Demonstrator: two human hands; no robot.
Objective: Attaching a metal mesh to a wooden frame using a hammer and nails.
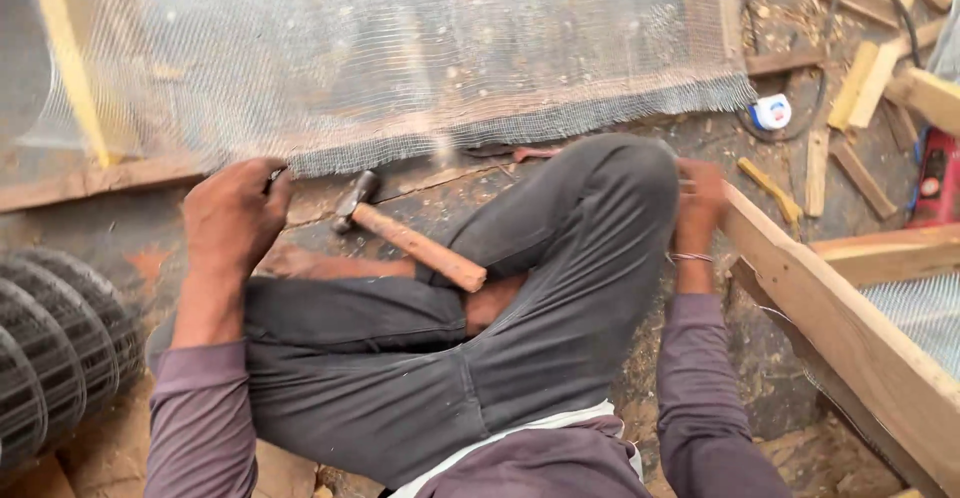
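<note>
A sheet of fine wire mesh (400,48) lies stretched over a wooden frame in front of me. My left hand (232,213) is closed on the mesh's near edge at the left. My right hand (700,203) reaches past my raised knee beside a wooden beam (850,328); its fingers are partly hidden by the knee and I cannot tell what they touch. A hammer (405,233) with a wooden handle lies on the floor between my hands, its handle resting against my grey trouser leg.
A roll of dark coarse wire mesh (60,348) stands at the left. A tape measure (771,111), a black cable, wood offcuts and shavings lie at the upper right. A red power tool (935,178) sits at the right edge.
</note>
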